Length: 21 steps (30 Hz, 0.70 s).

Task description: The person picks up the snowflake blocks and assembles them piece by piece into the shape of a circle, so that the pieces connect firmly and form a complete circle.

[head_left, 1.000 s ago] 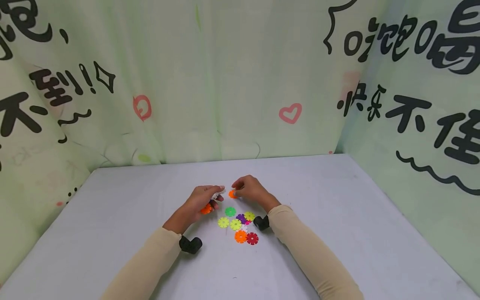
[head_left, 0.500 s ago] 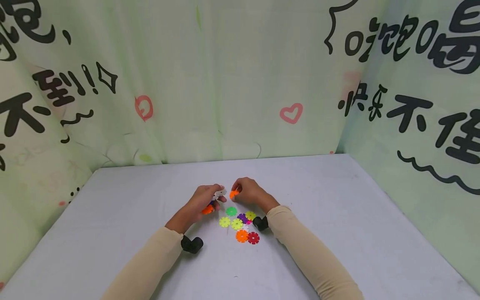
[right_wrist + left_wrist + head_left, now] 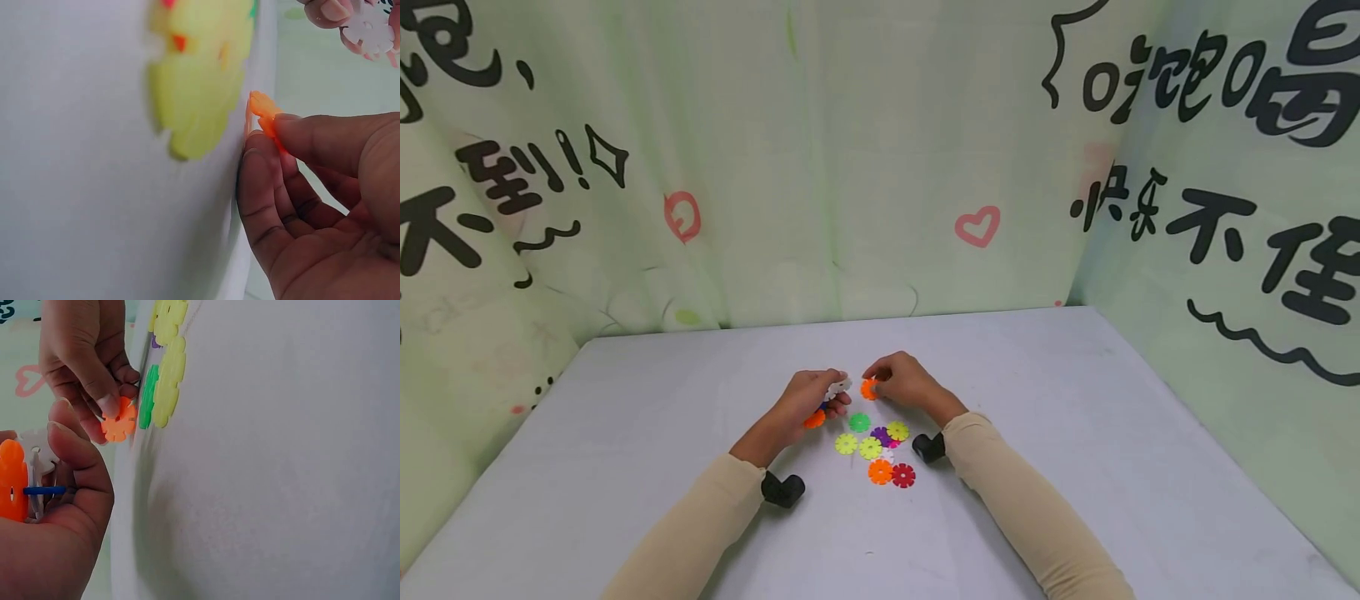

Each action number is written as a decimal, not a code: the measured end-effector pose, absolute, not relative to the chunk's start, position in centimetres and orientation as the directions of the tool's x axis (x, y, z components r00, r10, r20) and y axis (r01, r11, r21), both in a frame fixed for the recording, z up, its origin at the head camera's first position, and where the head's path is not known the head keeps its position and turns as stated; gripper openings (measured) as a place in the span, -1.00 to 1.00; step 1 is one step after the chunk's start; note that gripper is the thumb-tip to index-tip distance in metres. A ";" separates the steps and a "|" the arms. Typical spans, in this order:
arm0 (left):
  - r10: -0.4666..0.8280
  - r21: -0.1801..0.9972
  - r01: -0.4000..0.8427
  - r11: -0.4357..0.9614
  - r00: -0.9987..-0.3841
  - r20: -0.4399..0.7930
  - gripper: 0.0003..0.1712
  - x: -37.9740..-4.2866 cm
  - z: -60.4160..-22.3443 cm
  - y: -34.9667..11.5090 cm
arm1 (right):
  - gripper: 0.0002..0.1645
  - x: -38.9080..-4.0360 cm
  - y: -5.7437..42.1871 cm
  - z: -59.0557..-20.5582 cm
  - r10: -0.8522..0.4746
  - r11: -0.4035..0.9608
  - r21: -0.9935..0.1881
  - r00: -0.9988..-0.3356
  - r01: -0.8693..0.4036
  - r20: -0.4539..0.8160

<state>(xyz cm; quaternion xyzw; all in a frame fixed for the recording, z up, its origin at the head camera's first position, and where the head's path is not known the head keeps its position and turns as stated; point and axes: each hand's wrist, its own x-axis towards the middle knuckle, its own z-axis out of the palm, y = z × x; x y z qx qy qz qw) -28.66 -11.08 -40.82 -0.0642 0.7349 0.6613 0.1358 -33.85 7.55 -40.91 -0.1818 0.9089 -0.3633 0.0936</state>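
My left hand grips a small joined piece of notched, flower-shaped plastic discs. An orange disc, a white disc and a blue disc seen edge-on show in it. Across from it, my right hand pinches a single orange disc between thumb and fingers, low over the far side of the loose discs. A short gap separates this disc from the joined piece. Nearest the hands on the table lies a green disc, with a yellow disc close by.
Toward me on the white table lie more discs: yellow, a purple disc, partly covered pink and white ones, an orange disc and a red disc. A printed curtain stands behind the table.
The orange disc in my right hand has turned slightly and shows more of its face. The joined piece in my left hand has tilted a little, exposing blue. The loose discs stay put.
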 end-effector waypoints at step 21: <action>0.042 0.951 -0.281 0.130 -0.957 -0.288 -0.55 -28.9 -41.2 -10.9 | -0.76 -33.5 7.8 -40.0 -0.391 0.404 -0.898 -0.920 -0.173 0.001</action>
